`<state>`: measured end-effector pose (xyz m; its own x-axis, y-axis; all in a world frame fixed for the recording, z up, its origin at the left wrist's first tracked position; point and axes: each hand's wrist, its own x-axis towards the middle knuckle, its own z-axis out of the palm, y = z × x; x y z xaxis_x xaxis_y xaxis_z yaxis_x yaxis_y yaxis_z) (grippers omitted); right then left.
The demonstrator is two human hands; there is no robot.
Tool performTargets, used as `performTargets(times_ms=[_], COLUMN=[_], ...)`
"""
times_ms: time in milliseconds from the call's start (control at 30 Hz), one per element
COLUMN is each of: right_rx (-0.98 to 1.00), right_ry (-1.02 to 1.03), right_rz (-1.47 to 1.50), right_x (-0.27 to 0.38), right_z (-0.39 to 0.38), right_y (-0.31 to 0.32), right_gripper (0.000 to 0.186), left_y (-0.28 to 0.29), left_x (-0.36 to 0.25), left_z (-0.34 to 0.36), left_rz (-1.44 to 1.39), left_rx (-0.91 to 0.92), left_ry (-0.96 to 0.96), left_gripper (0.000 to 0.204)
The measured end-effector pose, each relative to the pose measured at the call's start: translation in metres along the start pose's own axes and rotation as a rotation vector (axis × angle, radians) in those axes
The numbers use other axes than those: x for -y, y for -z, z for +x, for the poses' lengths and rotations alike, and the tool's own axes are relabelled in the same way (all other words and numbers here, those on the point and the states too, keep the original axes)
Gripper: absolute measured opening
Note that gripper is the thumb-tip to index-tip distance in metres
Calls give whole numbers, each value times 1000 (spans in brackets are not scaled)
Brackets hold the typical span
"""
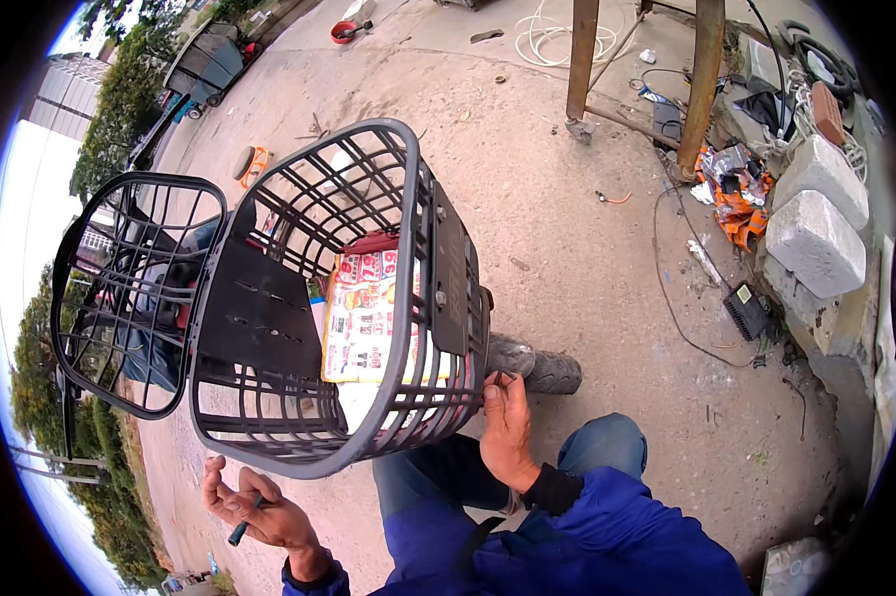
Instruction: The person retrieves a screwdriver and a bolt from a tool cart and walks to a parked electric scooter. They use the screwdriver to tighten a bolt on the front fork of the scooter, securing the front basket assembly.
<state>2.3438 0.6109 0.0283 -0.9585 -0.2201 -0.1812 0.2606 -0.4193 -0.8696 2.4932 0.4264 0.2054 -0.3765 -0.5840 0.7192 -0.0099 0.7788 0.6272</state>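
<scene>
The right hand (pixel 507 432) is bent inward, thumb and fingertips drawn narrow at the lower edge of the black basket (pixel 409 199); whether they grip something small there I cannot tell, since the basket's side hides the tips; the left hand (pixel 259 512) is curled around a small dark green tool (pixel 236 534), below and outside the basket's near corner. The basket stands ahead of and between both hands; just beyond the right fingertips lies a worn tyre (pixel 552 373).

What could go wrong: the tool may slip, as the left fingers hold it loosely (or so it looks); anything small pinched on the right could drop to the ground if those fingertips open; the basket could swing against the knuckles if the tyre turns; the printed packet (pixel 373 318) inside might slide if the basket tips.

The basket's slatted wall stands between the hands, so the left one would have to go around it to join the right; the right knee (pixel 605 444) is close beside the right hand and limits its room outward. Ahead of the left hand is a mesh frame (pixel 57 303) (perhaps a lid); well to the right of the right hand are a loose cable (pixel 666 303), orange plastic (pixel 738 214) and pale blocks (pixel 815 243).
</scene>
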Motion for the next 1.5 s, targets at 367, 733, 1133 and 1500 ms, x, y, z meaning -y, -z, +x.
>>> performTargets(times_ms=[367,733,1133,1500], right_rx=[-137,-233,-463,-363], right_ry=[-282,-466,-639,-671], right_rz=[-49,-67,84,-200], right_x=[5,-9,33,234], right_z=[-48,-89,-178,-117], right_y=[-20,-42,39,133], right_gripper=[22,21,17,25], left_y=[2,66,177,164], left_x=[-143,-118,-74,-100], left_z=[47,75,90,74], left_rz=[569,473,826,970], left_rx=[1004,1367,1725,1523], left_ry=[-112,-46,140,455], left_gripper=[71,22,55,32])
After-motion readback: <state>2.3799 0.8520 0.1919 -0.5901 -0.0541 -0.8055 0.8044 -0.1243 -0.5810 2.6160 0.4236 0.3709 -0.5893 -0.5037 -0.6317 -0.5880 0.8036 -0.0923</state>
